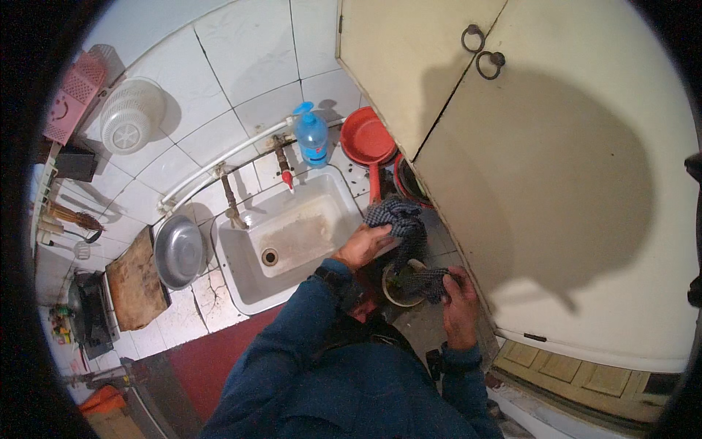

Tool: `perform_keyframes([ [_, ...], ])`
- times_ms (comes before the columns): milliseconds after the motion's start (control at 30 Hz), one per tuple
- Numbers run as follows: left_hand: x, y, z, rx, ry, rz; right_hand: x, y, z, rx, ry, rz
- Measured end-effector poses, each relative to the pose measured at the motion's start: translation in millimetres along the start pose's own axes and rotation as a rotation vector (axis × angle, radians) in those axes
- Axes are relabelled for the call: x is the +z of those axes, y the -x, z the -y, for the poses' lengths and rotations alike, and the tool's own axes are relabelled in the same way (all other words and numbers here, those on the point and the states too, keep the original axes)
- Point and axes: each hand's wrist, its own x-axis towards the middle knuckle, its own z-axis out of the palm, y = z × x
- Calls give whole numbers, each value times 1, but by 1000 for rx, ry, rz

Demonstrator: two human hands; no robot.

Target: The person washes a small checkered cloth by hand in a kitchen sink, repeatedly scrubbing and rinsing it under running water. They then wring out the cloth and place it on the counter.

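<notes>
A dark checkered cloth (pixel 405 219) hangs bunched between my two hands, to the right of the sink (pixel 351 192). My left hand (pixel 362 247) grips its upper bundle close to the sink's right rim. Lower and farther right, my right hand (pixel 460 310) pinches another part of the cloth beside the pale cabinet. Beneath the cloth stands a round pale-rimmed container (pixel 390 293) with something green inside, partly covered. Just beyond my left hand lies a red plastic dipper (pixel 366 137), its handle pointing toward me.
Behind the sink are a blue plastic bottle (pixel 312 137) and two taps (pixel 231 200) (pixel 283 162). A metal basin (pixel 180 252) and a worn wooden board (pixel 137 280) rest on the tiled counter at left. Large cabinet doors (pixel 548 192) rise close on my right.
</notes>
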Motion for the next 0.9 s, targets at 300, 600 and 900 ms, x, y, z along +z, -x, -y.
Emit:
perform_keyframes([
  [300, -165, -22, 81, 544, -930, 129, 19, -22, -9, 15, -90, 35],
  [600, -83, 91, 19, -183, 8, -147, 70, -63, -12, -155, -281, 212],
  [900, -126, 206, 28, -124, 40, -304, 53, -142, -124, -83, -17, 219],
])
